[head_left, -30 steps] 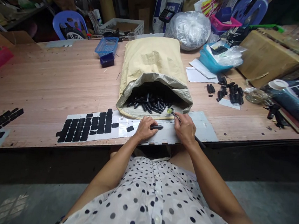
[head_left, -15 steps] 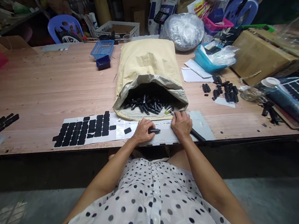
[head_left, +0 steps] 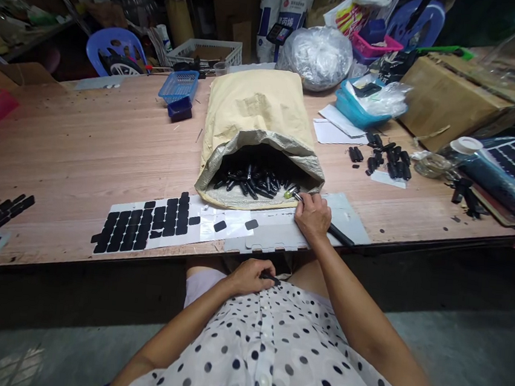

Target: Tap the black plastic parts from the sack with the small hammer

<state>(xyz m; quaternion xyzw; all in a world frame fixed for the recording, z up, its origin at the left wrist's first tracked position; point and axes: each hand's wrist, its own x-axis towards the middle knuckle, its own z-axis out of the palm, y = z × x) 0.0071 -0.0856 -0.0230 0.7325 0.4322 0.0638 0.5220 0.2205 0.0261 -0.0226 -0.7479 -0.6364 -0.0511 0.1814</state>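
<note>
My left hand (head_left: 252,276) is below the table edge, in front of my shirt, closed around a small black cylindrical piece (head_left: 272,277). Most of that piece is hidden by the fingers. My right hand (head_left: 313,216) rests at the sack's mouth, wrapped round what looks like a small hammer (head_left: 341,234) with a black handle, metal shaft and yellow-green end. Between the hands lies a grey-white board (head_left: 272,234) along the table edge. The open beige sack (head_left: 259,108) faces me, with many black tubular pieces (head_left: 256,184) inside.
Black stickers (head_left: 129,229) on white sheets lie left of the board. Black parts (head_left: 392,160) are heaped on the right near a cardboard box (head_left: 458,97). Blue baskets (head_left: 179,86), a bag of clear plastic (head_left: 316,56) and a turquoise basket (head_left: 361,106) stand farther back.
My left hand has drawn back from the board to below the table edge, carrying the black piece. A dark sticker it covered now shows. My right hand stays in place.
</note>
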